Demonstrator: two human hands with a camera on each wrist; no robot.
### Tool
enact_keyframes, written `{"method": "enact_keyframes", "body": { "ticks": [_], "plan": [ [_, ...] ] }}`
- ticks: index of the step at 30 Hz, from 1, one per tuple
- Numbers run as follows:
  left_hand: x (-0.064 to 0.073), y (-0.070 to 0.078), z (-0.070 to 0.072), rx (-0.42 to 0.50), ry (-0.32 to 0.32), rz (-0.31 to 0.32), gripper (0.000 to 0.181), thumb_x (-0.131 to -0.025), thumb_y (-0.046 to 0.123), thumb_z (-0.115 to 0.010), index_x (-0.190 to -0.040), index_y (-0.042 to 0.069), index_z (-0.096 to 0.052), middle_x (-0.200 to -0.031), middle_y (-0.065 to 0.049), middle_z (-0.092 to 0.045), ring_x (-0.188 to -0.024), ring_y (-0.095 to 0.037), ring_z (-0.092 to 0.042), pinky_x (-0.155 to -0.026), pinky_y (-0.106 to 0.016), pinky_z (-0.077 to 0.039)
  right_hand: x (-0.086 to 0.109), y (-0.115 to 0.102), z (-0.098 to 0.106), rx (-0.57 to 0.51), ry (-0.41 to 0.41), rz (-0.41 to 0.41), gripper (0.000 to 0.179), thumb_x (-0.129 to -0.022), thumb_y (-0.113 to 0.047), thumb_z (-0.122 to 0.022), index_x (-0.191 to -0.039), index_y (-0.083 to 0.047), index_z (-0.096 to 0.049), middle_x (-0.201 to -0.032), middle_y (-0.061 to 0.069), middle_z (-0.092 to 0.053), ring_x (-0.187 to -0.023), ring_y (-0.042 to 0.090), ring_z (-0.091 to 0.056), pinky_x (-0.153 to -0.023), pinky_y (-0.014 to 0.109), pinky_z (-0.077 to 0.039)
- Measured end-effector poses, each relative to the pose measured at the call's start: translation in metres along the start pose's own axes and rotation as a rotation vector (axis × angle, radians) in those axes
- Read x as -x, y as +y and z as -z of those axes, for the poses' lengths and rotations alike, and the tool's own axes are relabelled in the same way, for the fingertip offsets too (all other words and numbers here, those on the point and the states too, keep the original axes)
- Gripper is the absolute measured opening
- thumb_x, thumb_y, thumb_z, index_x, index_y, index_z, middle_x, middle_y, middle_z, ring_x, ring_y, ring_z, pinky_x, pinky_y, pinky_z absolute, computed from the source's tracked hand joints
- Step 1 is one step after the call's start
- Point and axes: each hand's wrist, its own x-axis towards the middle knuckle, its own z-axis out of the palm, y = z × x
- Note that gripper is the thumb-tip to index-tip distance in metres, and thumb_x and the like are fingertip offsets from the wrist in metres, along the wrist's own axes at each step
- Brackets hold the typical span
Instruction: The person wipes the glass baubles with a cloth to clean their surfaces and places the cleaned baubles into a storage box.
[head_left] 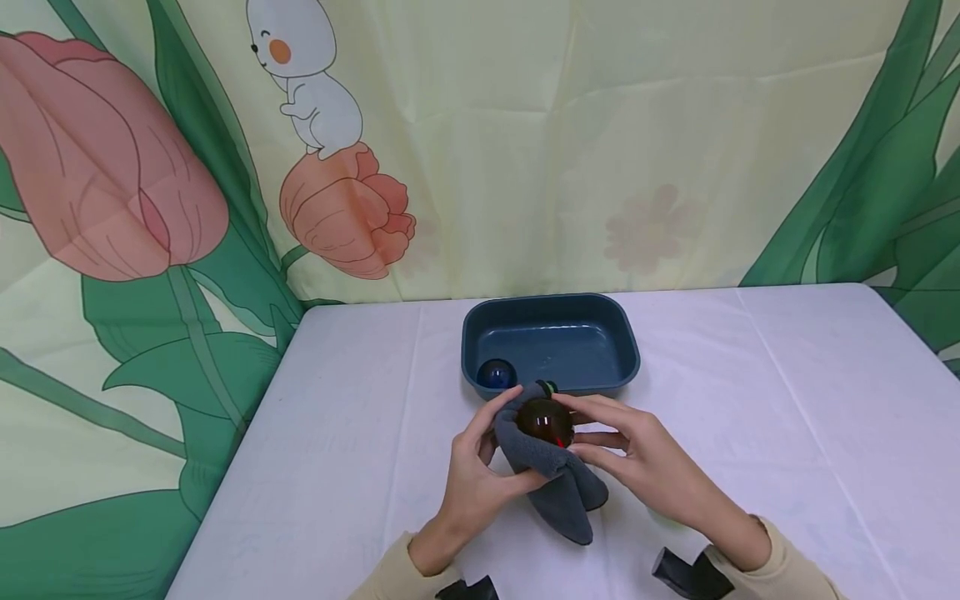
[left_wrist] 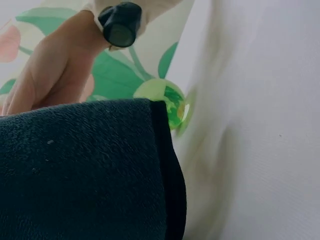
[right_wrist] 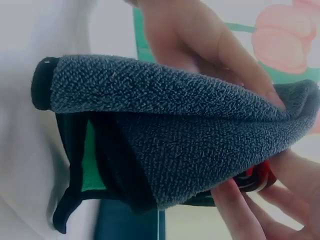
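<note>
A dark, glossy reddish-brown ball [head_left: 545, 421] sits in a fold of a grey-blue cloth [head_left: 558, 492], above the table in front of the tray. My left hand [head_left: 480, 475] grips the cloth from the left, thumb on its near side. From the right, my right hand [head_left: 645, 454] holds the ball with its fingertips. The right wrist view shows the cloth [right_wrist: 200, 100] draped over most of the ball, with a red and black part peeking out below. In the left wrist view the cloth [left_wrist: 85, 170] hides the ball and my left hand.
Behind my hands stands a dark blue tray [head_left: 600, 333] with a dark blue ball [head_left: 497, 374] in its front left corner. A clear green-yellow ball [left_wrist: 165, 100] lies on the white-covered table [head_left: 750, 400], mostly hidden by my right wrist in the head view. A printed curtain [head_left: 487, 167] hangs behind.
</note>
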Motion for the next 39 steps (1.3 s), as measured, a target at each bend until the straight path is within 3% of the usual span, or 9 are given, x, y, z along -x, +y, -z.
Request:
{"method": "enact_keyframes", "body": {
  "ticks": [4, 7, 13, 16, 31, 36, 39],
  "plan": [
    [-0.0001, -0.0005, 0.0008, 0.010, 0.009, 0.010, 0.076, -0.074, -0.004, -0.083, -0.142, 0.003, -0.049, -0.130, -0.017, -0.062, -0.114, -0.023, -0.064, -0.100, -0.031, -0.052, 0.0004, -0.0013, 0.0006, 0.030, -0.015, -0.004, 0.056, -0.089, -0.007, -0.073, -0.142, -0.008, -0.054, -0.137, 0.014, -0.058, -0.115, 0.025, -0.065, -0.089, 0.033, -0.058],
    [0.0006, -0.0024, 0.0020, 0.002, 0.006, -0.016, 0.076, -0.074, -0.004, -0.083, -0.142, 0.004, -0.049, -0.128, -0.017, -0.063, -0.113, -0.022, -0.065, -0.099, -0.031, -0.053, 0.0016, -0.0019, 0.0016, 0.070, -0.016, 0.035, 0.058, -0.088, -0.010, -0.074, -0.142, -0.012, -0.053, -0.138, 0.011, -0.057, -0.115, 0.023, -0.064, -0.089, 0.034, -0.058],
    [0.0009, -0.0036, 0.0023, -0.001, -0.003, -0.034, 0.076, -0.074, -0.002, -0.083, -0.142, 0.004, -0.050, -0.128, -0.017, -0.063, -0.111, -0.021, -0.065, -0.098, -0.030, -0.054, 0.0045, 0.0019, 0.0016, 0.216, 0.072, 0.272, 0.072, -0.074, 0.004, -0.083, -0.139, -0.015, -0.058, -0.135, 0.002, -0.058, -0.119, 0.016, -0.061, -0.094, 0.019, -0.053],
    [0.0007, -0.0032, 0.0021, 0.005, -0.006, -0.034, 0.076, -0.074, -0.002, -0.083, -0.142, 0.004, -0.049, -0.129, -0.017, -0.063, -0.111, -0.020, -0.065, -0.097, -0.030, -0.055, 0.0050, 0.0035, 0.0009, 0.298, 0.087, 0.341, 0.073, -0.072, 0.006, -0.084, -0.137, -0.018, -0.060, -0.137, 0.000, -0.057, -0.124, 0.014, -0.058, -0.097, 0.012, -0.047],
    [-0.0002, -0.0029, -0.0002, 0.005, -0.002, -0.023, 0.074, -0.077, -0.001, -0.082, -0.142, 0.001, -0.048, -0.129, -0.018, -0.063, -0.112, -0.022, -0.066, -0.096, -0.031, -0.055, 0.0051, 0.0043, -0.0012, 0.355, 0.109, 0.364, 0.078, -0.069, 0.010, -0.083, -0.138, -0.017, -0.059, -0.138, 0.003, -0.057, -0.125, 0.017, -0.058, -0.098, 0.009, -0.045],
    [0.0001, -0.0027, -0.0005, 0.002, 0.002, -0.015, 0.074, -0.077, -0.001, -0.082, -0.142, 0.001, -0.048, -0.129, -0.017, -0.063, -0.111, -0.021, -0.066, -0.096, -0.030, -0.055, 0.0045, 0.0045, -0.0028, 0.347, 0.122, 0.365, 0.080, -0.068, 0.011, -0.083, -0.139, -0.016, -0.058, -0.136, 0.004, -0.059, -0.120, 0.018, -0.061, -0.096, 0.009, -0.046],
    [0.0000, -0.0023, -0.0010, 0.004, 0.003, -0.005, 0.075, -0.076, -0.001, -0.082, -0.142, 0.000, -0.048, -0.129, -0.016, -0.063, -0.112, -0.021, -0.065, -0.097, -0.031, -0.054, 0.0046, 0.0051, -0.0030, 0.292, 0.114, 0.337, 0.076, -0.072, 0.011, -0.081, -0.140, -0.015, -0.057, -0.134, 0.005, -0.059, -0.117, 0.017, -0.063, -0.092, 0.016, -0.052]
  ]
}}
